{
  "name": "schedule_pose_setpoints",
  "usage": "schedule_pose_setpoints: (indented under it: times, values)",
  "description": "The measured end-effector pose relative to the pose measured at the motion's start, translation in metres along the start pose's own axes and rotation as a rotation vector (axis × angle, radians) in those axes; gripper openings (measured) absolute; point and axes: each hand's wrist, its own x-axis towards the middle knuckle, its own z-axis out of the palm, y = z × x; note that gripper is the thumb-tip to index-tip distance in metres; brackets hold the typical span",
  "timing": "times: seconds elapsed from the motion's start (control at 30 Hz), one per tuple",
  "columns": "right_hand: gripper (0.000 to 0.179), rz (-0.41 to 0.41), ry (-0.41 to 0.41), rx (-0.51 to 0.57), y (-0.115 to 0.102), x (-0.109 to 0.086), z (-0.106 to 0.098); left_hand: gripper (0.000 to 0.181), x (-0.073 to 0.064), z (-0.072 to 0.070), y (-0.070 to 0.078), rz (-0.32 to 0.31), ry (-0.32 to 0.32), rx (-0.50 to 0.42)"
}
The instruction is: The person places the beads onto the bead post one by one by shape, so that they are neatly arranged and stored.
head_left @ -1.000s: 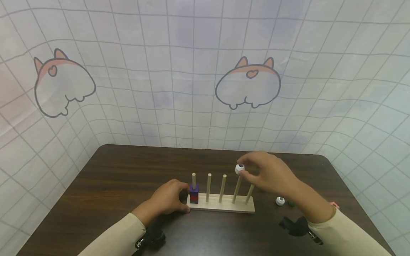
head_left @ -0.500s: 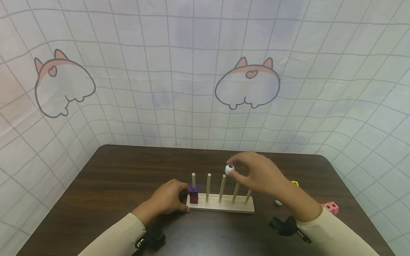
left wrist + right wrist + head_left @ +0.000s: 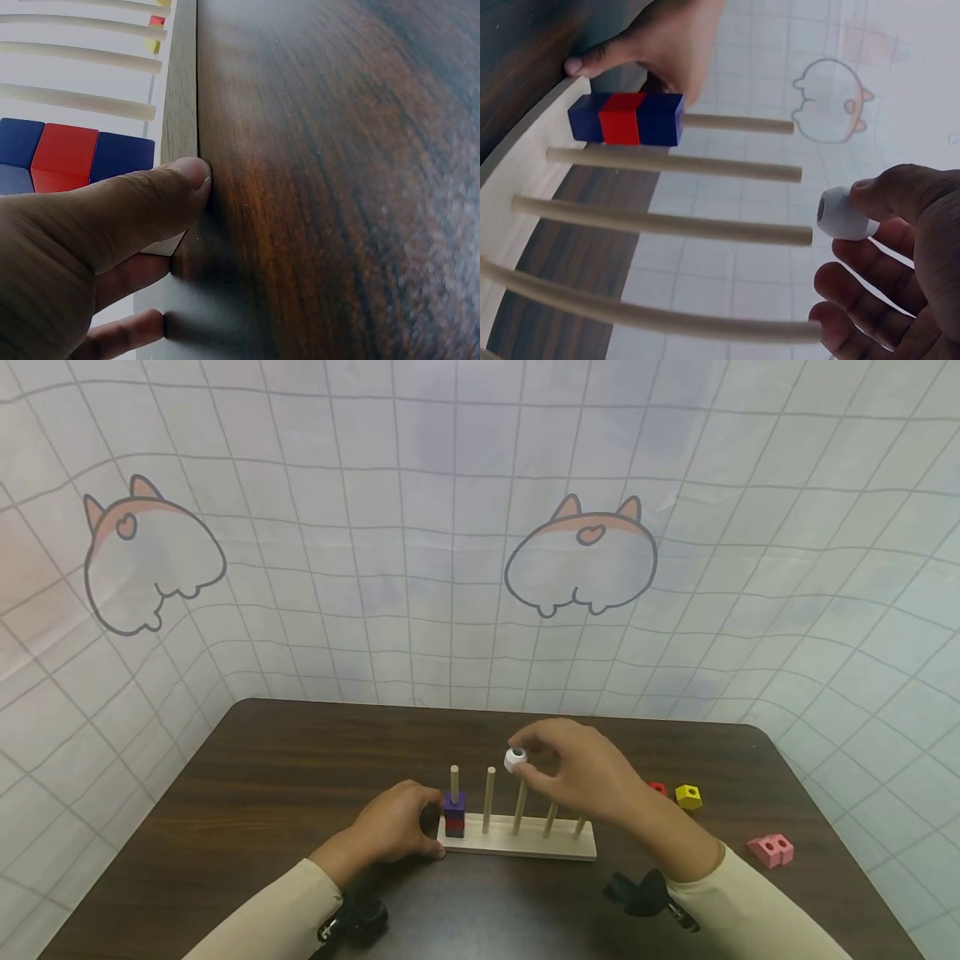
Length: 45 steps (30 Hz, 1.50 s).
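A wooden peg board (image 3: 525, 847) with a row of upright pegs stands on the table. My left hand (image 3: 397, 823) grips its left end, the thumb (image 3: 191, 172) along the front edge. On the leftmost peg sits a stack of blue, red and blue square beads (image 3: 622, 118). Between thumb and fingers my right hand (image 3: 592, 777) pinches a white bead (image 3: 514, 761) with a hole through it. This bead is close above the third peg from the left in the head view. In the right wrist view the bead's hole faces the peg tips.
Right of the board lie a yellow bead (image 3: 687, 797), a red bead (image 3: 657, 788) partly behind the right arm, and pink beads (image 3: 771, 850). A white gridded cloth (image 3: 420, 527) hangs behind the table. A black wrist camera (image 3: 360, 920) is strapped below each hand.
My right hand has carried the white bead leftward along the peg tops, from the fourth peg to the third. Beads on the right came into sight. The left hand stays in place.
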Motion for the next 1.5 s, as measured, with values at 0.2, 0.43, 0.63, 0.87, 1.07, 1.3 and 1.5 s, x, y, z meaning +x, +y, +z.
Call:
schedule_pose_setpoints:
  times: [0.2, 0.43, 0.63, 0.87, 1.07, 1.3, 1.5]
  values:
    - [0.029, 0.020, 0.007, 0.055, -0.004, 0.003, 0.008, 0.046, 0.000, 0.000, -0.001, -0.002, 0.001, 0.004]
    - [0.026, 0.030, 0.036, 0.101, -0.009, 0.007, 0.018, 0.046, 0.001, 0.000, -0.001, -0.011, -0.003, 0.000]
    - [0.025, 0.055, 0.048, 0.162, -0.013, 0.007, 0.026, 0.045, 0.001, 0.000, -0.001, -0.003, 0.003, -0.005]
    - [0.025, 0.118, 0.075, 0.175, -0.019, 0.006, 0.039, 0.045, 0.001, 0.000, -0.001, 0.001, 0.007, -0.008]
    - [0.032, 0.219, 0.109, 0.178, -0.025, 0.004, 0.050, 0.044, 0.001, 0.001, -0.002, 0.005, 0.012, -0.008]
    - [0.057, 0.219, 0.185, 0.262, -0.020, -0.004, 0.066, 0.044, 0.001, 0.001, -0.001, 0.006, 0.014, -0.013]
    - [0.080, 0.240, 0.215, 0.311, -0.014, -0.010, 0.080, 0.044, 0.001, 0.001, -0.002, 0.004, 0.014, -0.012]
